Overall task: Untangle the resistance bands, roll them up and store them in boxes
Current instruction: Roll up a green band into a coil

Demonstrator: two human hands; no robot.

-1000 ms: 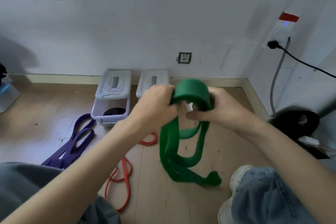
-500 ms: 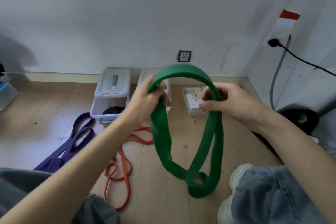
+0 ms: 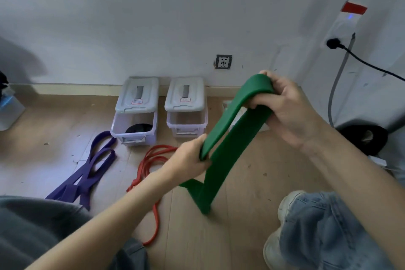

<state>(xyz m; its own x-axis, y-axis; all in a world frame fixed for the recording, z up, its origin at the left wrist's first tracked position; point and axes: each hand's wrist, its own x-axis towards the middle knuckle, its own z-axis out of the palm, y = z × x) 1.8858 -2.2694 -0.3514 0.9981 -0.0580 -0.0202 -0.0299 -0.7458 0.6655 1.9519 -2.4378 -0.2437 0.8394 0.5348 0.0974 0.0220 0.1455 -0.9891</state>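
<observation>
A wide green resistance band is stretched flat between my hands above the floor. My right hand grips its upper fold, high on the right. My left hand grips the doubled strap lower down, at centre. The band's free end hangs to the floor. A thin red band lies tangled on the floor under my left arm. A purple band lies looped at left. Two clear boxes stand by the wall with grey lids pushed back: the left box holds a dark roll, the right box looks empty.
A white wall with a socket runs behind the boxes. A black cable and a grey hose hang at the right wall. A dark round object sits at right. My knees and a white shoe fill the foreground.
The green band was a round loop held up between both hands. Now my right hand has risen and my left hand has slid down, pulling the band into a flat, taut strap.
</observation>
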